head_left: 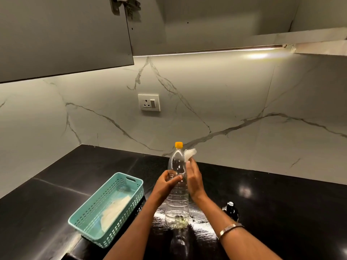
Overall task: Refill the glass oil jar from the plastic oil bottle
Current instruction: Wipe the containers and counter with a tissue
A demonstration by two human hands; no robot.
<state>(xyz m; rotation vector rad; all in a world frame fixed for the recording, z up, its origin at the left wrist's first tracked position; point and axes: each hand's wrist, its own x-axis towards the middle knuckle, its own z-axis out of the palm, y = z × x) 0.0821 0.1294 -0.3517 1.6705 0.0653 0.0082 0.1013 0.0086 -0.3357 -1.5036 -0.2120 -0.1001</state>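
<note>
Nearest to us, our two forearms reach in from the bottom edge, the right one wearing a metal bangle [230, 229]. Just beyond the right forearm a dark, shiny object [230, 208] stands on the black counter [281, 194]; it may be the glass oil jar, but we cannot tell, since the arm hides much of it. To our left sits a teal basket [105, 209] with something pale lying in it.

Between our arms the plastic oil bottle [177, 194] stands upright on the counter, its orange cap [178, 144] screwed on. We judge it nearly empty, with only a little liquid and some residue at its base. That, the closed cap and the shiny smears on the counter around it suggest to us that pouring is done and we are wiping up.

Our left hand [166, 182] curls around the bottle's upper body, thumb tip pressed on the front, steadying it. Our right hand [194, 180] lies along the bottle's right side, its fingers pinching a crumpled white tissue [190, 153] against the shoulder just below the cap.

Beyond stands the marble wall with a socket [149, 102].
</note>
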